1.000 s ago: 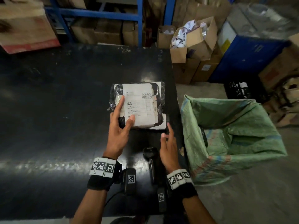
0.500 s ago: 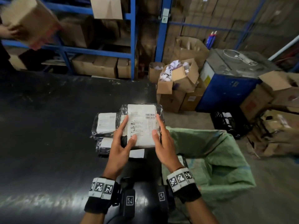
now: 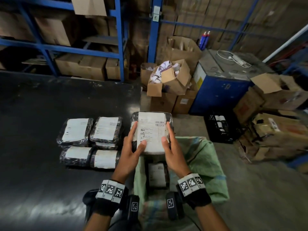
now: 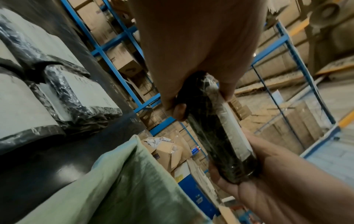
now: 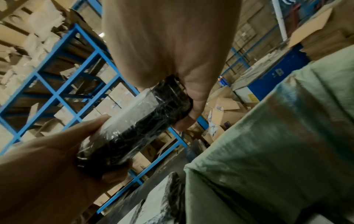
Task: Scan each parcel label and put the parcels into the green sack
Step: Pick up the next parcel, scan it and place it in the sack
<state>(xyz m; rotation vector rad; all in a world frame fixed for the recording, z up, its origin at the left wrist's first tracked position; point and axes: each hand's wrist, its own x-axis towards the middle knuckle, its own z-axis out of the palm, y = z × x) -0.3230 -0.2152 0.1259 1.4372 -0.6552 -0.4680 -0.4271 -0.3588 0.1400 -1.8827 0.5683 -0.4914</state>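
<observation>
Above the open mouth of the green sack [image 3: 205, 157], in the head view, you hold a black-wrapped parcel [image 3: 152, 132] with its white label [image 3: 150, 130] facing up. Your left hand [image 3: 131, 147] grips its left edge, thumb lying across the label and fingers curled beneath; your right hand [image 3: 173, 152] clasps the right edge the same way. Inside the sack, directly below the held parcel, lies another parcel [image 3: 157, 175] with its label up. Left of the sack, on the dark worktop [image 3: 33, 130], four more wrapped parcels [image 3: 90, 140] sit touching one another in a two-by-two block. Beyond the sack stand open cardboard boxes [image 3: 170, 80], a blue cabinet [image 3: 221, 92] and blue shelving [image 3: 120, 39].

From your left wrist, the parcel [image 4: 216, 131] shows edge-on, above the sack, pinched between your left hand's [image 4: 195, 53] thumb and fingers at one end, with your right hand [image 4: 272, 174] cupping the other end. The sack's rim [image 4: 122, 166] rises just below, and the parcels on the worktop [image 4: 63, 94] lie to the sack's left.

From your right wrist, your right hand [image 5: 172, 50] wraps round one end of the parcel [image 5: 134, 125], your left hand [image 5: 57, 166] round the other. The sack's green cloth [image 5: 277, 144] fills the space right of the parcel.
</observation>
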